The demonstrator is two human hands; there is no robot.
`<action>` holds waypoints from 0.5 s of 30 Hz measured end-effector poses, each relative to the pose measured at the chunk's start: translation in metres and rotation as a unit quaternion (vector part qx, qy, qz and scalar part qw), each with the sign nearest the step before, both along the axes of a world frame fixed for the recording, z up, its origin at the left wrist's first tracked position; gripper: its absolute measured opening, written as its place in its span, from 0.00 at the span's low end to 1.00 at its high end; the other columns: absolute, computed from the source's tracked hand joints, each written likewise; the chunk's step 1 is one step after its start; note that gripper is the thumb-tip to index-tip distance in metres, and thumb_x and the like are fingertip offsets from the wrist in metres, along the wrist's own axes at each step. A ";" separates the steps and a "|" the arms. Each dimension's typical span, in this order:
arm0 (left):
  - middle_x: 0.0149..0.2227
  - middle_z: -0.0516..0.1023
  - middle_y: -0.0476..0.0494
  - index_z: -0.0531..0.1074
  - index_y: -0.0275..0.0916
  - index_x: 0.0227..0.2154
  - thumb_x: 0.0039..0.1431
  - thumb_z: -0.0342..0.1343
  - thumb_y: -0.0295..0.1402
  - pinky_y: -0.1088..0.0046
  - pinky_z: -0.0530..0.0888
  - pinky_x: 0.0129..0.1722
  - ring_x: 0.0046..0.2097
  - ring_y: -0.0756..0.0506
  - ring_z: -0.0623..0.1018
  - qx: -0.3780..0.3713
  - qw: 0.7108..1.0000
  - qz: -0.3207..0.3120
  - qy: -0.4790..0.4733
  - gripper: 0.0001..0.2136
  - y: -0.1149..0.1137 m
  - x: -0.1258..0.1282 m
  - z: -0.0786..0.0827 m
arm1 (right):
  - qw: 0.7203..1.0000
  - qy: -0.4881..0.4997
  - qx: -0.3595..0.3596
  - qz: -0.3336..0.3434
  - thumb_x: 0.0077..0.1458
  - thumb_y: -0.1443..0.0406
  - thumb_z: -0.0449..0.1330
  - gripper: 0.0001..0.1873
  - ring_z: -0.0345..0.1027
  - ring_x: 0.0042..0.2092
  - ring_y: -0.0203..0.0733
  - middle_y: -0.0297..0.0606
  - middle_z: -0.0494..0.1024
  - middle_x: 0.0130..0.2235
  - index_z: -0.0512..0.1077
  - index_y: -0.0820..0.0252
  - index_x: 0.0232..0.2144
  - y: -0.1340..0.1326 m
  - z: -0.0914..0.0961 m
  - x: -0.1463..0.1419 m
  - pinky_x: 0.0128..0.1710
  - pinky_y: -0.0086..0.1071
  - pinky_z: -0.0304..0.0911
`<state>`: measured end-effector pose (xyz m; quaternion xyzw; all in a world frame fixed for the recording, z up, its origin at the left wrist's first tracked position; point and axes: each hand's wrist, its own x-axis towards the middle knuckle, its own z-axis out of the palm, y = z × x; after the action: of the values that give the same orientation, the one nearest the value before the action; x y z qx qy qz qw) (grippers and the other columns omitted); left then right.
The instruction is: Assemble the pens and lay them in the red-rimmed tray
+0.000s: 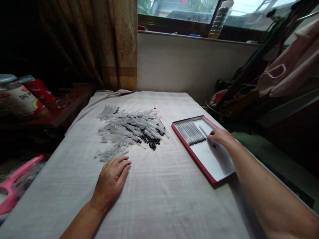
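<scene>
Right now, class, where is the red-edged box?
In the head view, the red-edged box lies on the right of the table, right of the pile of pens, with the right hand over it.

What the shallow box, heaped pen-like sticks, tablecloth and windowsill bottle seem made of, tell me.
Shallow box: probably cardboard, matt, with thin, flat pinkish-red walls.
Pen-like sticks: likely plastic, translucent and pale with black ends.
Tablecloth: apparently woven fabric, dull, faintly checked.
Bottle: probably plastic, see-through with ridged sides; glass isn't excluded.
</scene>
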<state>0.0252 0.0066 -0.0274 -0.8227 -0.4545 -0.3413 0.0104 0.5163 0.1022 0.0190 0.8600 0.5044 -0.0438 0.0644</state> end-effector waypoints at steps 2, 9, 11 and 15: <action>0.44 0.80 0.43 0.75 0.42 0.40 0.66 0.50 0.35 0.62 0.74 0.45 0.45 0.42 0.78 -0.003 1.000 -0.007 0.002 0.09 0.000 0.000 0.000 | 1.000 -0.015 -0.008 0.014 0.48 0.59 0.60 0.15 0.75 0.40 0.50 0.46 0.82 0.40 0.81 0.56 0.37 -0.006 -0.002 0.000 0.31 0.33 0.61; 0.44 0.80 0.43 0.75 0.42 0.40 0.66 0.50 0.35 0.63 0.74 0.45 0.45 0.42 0.79 0.000 1.000 -0.009 -0.010 0.09 0.001 0.001 0.000 | 1.000 -0.007 0.027 -0.001 0.56 0.58 0.55 0.18 0.74 0.44 0.49 0.41 0.81 0.45 0.79 0.52 0.44 0.011 0.003 -0.022 0.33 0.33 0.62; 0.44 0.80 0.43 0.75 0.42 0.40 0.66 0.50 0.34 0.62 0.74 0.45 0.45 0.43 0.79 -0.001 1.000 -0.008 -0.012 0.09 0.001 0.001 0.000 | 0.999 -0.010 0.040 -0.003 0.56 0.57 0.55 0.18 0.74 0.44 0.49 0.41 0.81 0.46 0.79 0.52 0.44 0.019 0.002 -0.025 0.33 0.32 0.63; 0.45 0.80 0.43 0.75 0.43 0.40 0.66 0.50 0.34 0.62 0.74 0.45 0.46 0.42 0.79 -0.008 1.000 -0.008 -0.011 0.08 0.001 0.000 -0.002 | 0.999 -0.012 0.050 0.009 0.57 0.57 0.54 0.18 0.74 0.45 0.50 0.43 0.80 0.47 0.80 0.52 0.44 0.026 -0.003 -0.027 0.35 0.33 0.64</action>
<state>0.0247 0.0074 -0.0293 -0.8227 -0.4506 -0.3465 -0.0040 0.4897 0.1286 0.0156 0.8580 0.5128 -0.0075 0.0282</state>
